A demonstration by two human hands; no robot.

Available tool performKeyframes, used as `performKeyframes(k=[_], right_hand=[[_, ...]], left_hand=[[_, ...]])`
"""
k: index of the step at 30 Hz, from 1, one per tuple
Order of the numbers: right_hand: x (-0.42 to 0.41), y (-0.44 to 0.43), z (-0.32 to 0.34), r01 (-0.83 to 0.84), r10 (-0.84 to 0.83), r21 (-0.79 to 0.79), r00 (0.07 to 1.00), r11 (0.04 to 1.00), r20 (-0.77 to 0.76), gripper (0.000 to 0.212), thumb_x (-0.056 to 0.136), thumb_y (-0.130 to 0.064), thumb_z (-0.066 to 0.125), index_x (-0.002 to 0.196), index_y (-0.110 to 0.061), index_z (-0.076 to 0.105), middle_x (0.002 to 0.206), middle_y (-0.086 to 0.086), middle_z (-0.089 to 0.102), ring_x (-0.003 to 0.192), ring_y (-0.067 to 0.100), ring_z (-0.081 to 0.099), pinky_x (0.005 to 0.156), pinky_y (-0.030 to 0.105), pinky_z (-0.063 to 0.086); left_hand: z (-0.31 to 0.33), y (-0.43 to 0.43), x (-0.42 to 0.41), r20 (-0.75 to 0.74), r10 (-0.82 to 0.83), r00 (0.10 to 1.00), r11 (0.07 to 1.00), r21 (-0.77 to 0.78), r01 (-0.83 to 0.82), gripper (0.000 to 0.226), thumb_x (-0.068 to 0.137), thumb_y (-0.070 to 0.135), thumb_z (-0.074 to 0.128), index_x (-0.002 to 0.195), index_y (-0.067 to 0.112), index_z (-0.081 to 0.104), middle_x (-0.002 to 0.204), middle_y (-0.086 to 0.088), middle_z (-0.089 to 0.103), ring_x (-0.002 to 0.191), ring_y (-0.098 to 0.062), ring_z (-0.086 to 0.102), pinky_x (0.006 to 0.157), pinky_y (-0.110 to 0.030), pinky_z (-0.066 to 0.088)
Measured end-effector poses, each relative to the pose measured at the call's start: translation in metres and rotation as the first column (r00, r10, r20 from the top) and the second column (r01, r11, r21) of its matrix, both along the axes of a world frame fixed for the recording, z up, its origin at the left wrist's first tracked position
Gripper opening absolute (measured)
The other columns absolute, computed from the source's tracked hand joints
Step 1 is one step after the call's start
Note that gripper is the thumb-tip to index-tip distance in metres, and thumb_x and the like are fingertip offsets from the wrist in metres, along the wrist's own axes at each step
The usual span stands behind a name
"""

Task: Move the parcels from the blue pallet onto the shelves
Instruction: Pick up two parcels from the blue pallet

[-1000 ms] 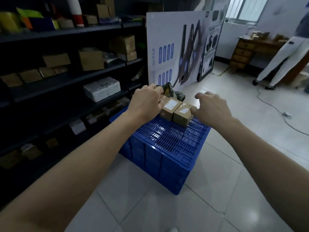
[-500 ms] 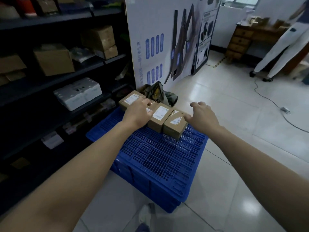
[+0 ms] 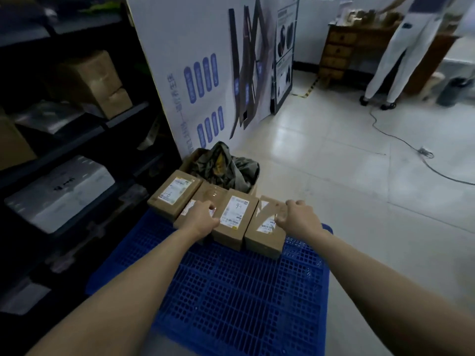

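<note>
Cardboard parcels [image 3: 235, 214], judged light and stiff, are best gripped by opposite sides; left fingers [image 3: 211, 208] are curled on one, right fingers [image 3: 293, 203] over the end parcel [image 3: 266, 238].

Bare left forearm [image 3: 133, 286] and left hand [image 3: 201, 220]; bare right forearm [image 3: 380, 276] and right hand [image 3: 299, 218].

Both arms are stretched way out in front, bare forearms angling in toward each other so the hands end up fairly near one another. The left hand [image 3: 201, 218] is knuckles-up, fingers curled under, thumb poking across toward the right hand [image 3: 299, 217]. That one's palm-down too, wrist pretty straight, fingers bent over at the tips. Honestly can't tell if either really has a grip.
</note>
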State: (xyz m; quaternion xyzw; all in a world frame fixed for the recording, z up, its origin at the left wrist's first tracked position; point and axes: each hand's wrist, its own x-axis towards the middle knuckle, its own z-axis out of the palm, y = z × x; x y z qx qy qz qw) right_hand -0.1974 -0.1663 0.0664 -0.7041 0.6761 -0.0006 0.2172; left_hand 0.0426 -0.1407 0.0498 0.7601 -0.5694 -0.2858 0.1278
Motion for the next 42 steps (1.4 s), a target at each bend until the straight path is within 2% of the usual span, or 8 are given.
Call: performKeyframes(k=[10,13,16,19,23,31,35,42], right_hand=[[-0.025,-0.066,-0.115,0.125,-0.131,0.144,0.991,0.982,0.030,0.061,0.093,-0.039,0.054,0.140,-0.006,0.035,0.140,0.018,0.037,0.124,0.038,0.041,0.098,0.047,0.044],[-0.032,-0.073,-0.154,0.169,-0.204,0.231,0.970,0.958,0.132,0.062,0.093,-0.039,0.055,0.140,-0.005,0.033,0.143,0.019,0.036,0.125,0.036,0.042,0.097,0.045,0.044],[-0.035,-0.079,-0.184,0.278,-0.417,0.400,0.851,0.873,0.320,0.065,0.094,-0.037,0.056,0.143,-0.002,0.031,0.139,0.015,0.044,0.106,0.025,0.055,0.073,0.028,0.047],[-0.036,-0.086,-0.207,0.274,-0.538,0.519,0.699,0.810,0.471,0.045,0.096,-0.032,0.055,0.132,-0.007,0.048,0.108,-0.002,0.059,0.081,0.013,0.057,0.052,0.021,0.045],[-0.034,-0.093,-0.224,0.248,-0.638,0.629,0.562,0.737,0.527,0.048,0.093,-0.041,0.057,0.132,-0.016,0.048,0.119,0.003,0.059,0.102,0.024,0.060,0.083,0.039,0.053],[-0.033,-0.099,-0.241,0.229,-0.716,0.707,0.452,0.669,0.531,0.057,0.088,-0.038,0.064,0.136,-0.022,0.037,0.115,0.006,0.058,0.096,0.025,0.061,0.062,0.038,0.051],[-0.039,-0.102,-0.246,0.232,-0.741,0.723,0.400,0.651,0.539,0.069,0.084,-0.040,0.069,0.139,-0.022,0.031,0.122,0.008,0.056,0.095,0.027,0.062,0.058,0.037,0.053],[-0.057,-0.103,-0.247,0.221,-0.746,0.721,0.332,0.656,0.577,0.074,0.081,-0.029,0.072,0.137,-0.040,0.025,0.118,0.009,0.054,0.106,0.032,0.058,0.088,0.052,0.053]], left_hand=[[-0.109,-0.081,-0.016,-0.070,0.013,0.997,0.995,0.098,-0.006,0.055,0.084,0.023,0.067,0.132,0.008,0.045,0.136,-0.014,0.044,0.112,-0.027,0.053,0.082,-0.032,0.044],[-0.140,-0.096,-0.019,-0.052,0.029,0.998,0.993,0.120,-0.022,0.061,0.083,0.022,0.069,0.135,0.006,0.042,0.135,-0.016,0.043,0.110,-0.029,0.053,0.090,-0.038,0.048],[-0.164,-0.107,-0.022,-0.041,0.055,0.998,0.991,0.125,-0.050,0.061,0.082,0.021,0.069,0.133,0.005,0.041,0.135,-0.018,0.040,0.112,-0.033,0.051,0.096,-0.045,0.046],[-0.180,-0.115,-0.023,0.050,0.080,0.996,0.985,0.148,-0.086,0.061,0.083,0.026,0.067,0.135,0.008,0.039,0.135,-0.019,0.038,0.121,-0.038,0.041,0.102,-0.045,0.038],[-0.193,-0.123,-0.026,0.098,0.151,0.984,0.976,0.143,-0.165,0.058,0.080,0.030,0.068,0.128,0.008,0.045,0.134,-0.020,0.037,0.122,-0.037,0.038,0.101,-0.046,0.038],[-0.202,-0.136,-0.022,0.174,0.186,0.967,0.960,0.176,-0.217,0.064,0.077,0.038,0.070,0.126,0.005,0.046,0.139,-0.022,0.031,0.127,-0.038,0.030,0.101,-0.044,0.032],[-0.207,-0.137,-0.014,0.053,0.264,0.963,0.944,0.193,-0.269,0.068,0.076,0.036,0.074,0.129,0.002,0.048,0.141,-0.023,0.032,0.126,-0.038,0.036,0.102,-0.042,0.035],[-0.220,-0.114,-0.015,-0.292,0.407,0.866,0.910,0.210,-0.357,0.073,0.079,0.017,0.069,0.135,0.006,0.024,0.131,-0.015,0.046,0.112,-0.030,0.050,0.080,-0.038,0.041]])
